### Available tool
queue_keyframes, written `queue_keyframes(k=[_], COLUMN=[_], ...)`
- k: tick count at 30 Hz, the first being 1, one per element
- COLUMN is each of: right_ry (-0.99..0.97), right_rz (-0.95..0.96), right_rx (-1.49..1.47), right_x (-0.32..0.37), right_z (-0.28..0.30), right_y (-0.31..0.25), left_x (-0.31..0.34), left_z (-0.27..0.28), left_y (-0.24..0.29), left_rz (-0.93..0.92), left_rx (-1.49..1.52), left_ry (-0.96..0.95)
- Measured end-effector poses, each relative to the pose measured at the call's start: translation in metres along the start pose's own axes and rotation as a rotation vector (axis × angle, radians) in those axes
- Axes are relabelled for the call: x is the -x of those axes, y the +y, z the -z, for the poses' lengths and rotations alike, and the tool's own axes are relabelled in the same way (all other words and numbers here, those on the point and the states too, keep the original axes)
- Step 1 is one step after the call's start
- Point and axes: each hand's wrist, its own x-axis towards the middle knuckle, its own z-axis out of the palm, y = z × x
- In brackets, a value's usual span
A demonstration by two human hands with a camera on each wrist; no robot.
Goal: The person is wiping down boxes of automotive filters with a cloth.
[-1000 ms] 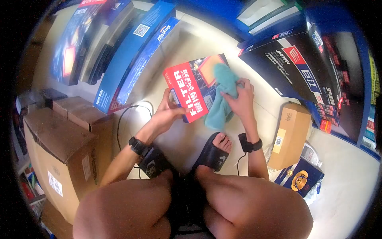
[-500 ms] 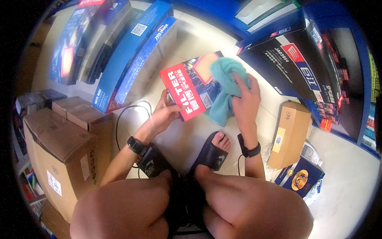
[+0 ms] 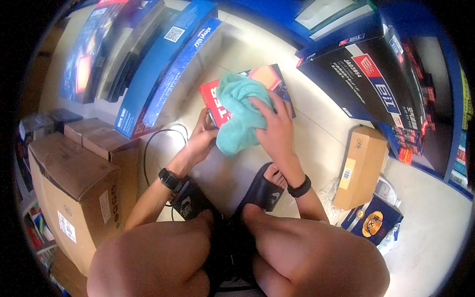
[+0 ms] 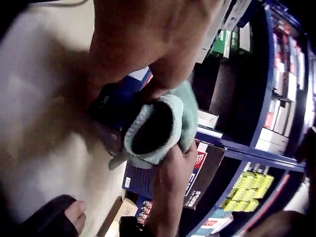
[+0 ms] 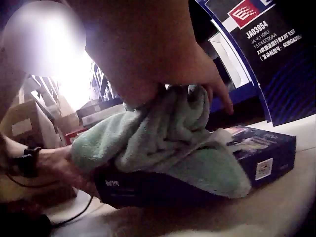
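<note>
A red and dark-blue air filter box (image 3: 210,101) is held in front of the knees, its printed face up. My left hand (image 3: 199,141) grips the box at its near left corner, thumb on top. Bunched in my right hand (image 3: 275,129) is a teal cloth (image 3: 241,101), which lies across the middle of the box and covers much of the lettering. In the right wrist view the cloth (image 5: 158,140) drapes over the side of the box (image 5: 276,155), and one finger reaches out past the folds.
Large blue boxes (image 3: 166,69) stand at the left, above brown cartons (image 3: 74,173). To the right are a black JA03954 box (image 3: 346,74), a long brown carton (image 3: 360,168) and a navy box with a gold emblem (image 3: 373,220). A black cable (image 3: 147,158) loops near the left foot.
My right hand has swept the cloth leftward over the box, from its right part to the middle and left, hiding most of the lettering. My left hand keeps its grip on the corner.
</note>
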Motion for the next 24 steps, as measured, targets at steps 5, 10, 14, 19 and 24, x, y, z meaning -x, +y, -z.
queue_keyframes(k=[5, 10, 14, 19, 24], right_ry=[-0.07, -0.239, -0.239, -0.18, -0.188], right_rz=[0.002, 0.15, 0.152, 0.014, -0.292], right_rx=[0.118, 0.103, 0.057, 0.34, 0.238], right_x=[0.001, 0.009, 0.01, 0.0, -0.022], right_z=[0.024, 0.004, -0.013, -0.008, 0.012], right_y=[-0.019, -0.033, -0.017, 0.051, 0.06], left_x=[-0.005, 0.0, -0.009, -0.008, -0.004], left_z=[-0.004, -0.016, -0.004, 0.0, -0.01], left_y=[0.008, 0.017, 0.004, 0.013, 0.01], left_rz=[-0.027, -0.084, -0.127, 0.023, -0.085], left_rx=[0.09, 0.002, -0.056, -0.132, -0.152], left_ry=[0.05, 0.02, 0.061, 0.056, 0.081])
